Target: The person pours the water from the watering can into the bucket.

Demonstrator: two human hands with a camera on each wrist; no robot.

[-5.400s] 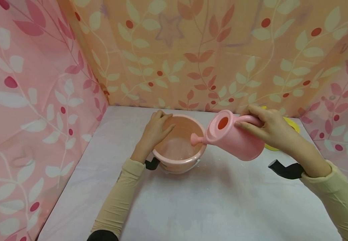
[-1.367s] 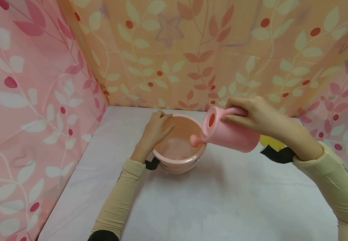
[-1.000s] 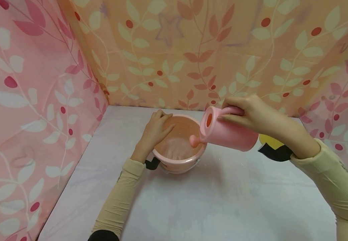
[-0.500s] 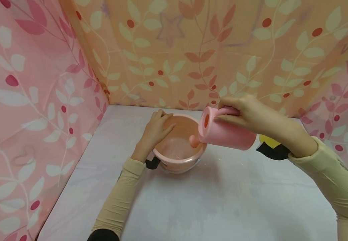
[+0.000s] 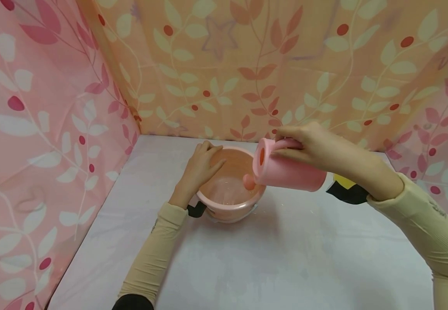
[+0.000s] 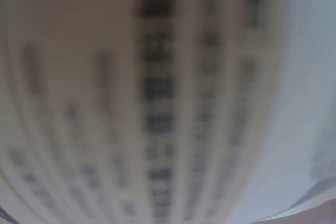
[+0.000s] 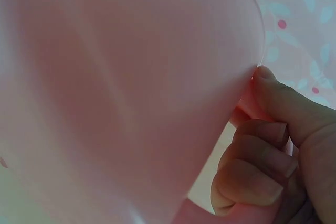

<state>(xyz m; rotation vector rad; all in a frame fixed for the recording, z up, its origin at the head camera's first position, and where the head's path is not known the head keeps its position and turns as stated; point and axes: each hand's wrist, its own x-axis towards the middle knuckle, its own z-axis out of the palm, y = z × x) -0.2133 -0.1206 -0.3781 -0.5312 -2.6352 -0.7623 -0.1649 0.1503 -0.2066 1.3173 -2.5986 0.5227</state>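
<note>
A pale pink bucket stands on the table, with a little water at its bottom. My left hand holds its left rim, thumb over the inside. A pink watering can lies tipped on its side in the air, its spout head over the bucket's right rim. My right hand grips the can's handle; in the right wrist view its fingers curl round the handle beside the can's wall. The left wrist view is filled by a blurred printed label on a curved surface.
A yellow object lies behind my right wrist, mostly hidden. Small water drops dot the white tabletop right of the bucket. Patterned cloth walls enclose the table at the back and both sides.
The watering can has tipped further over and shifted left with my right hand, its spout head lower in the bucket's mouth. The left hand and bucket have stayed put.
</note>
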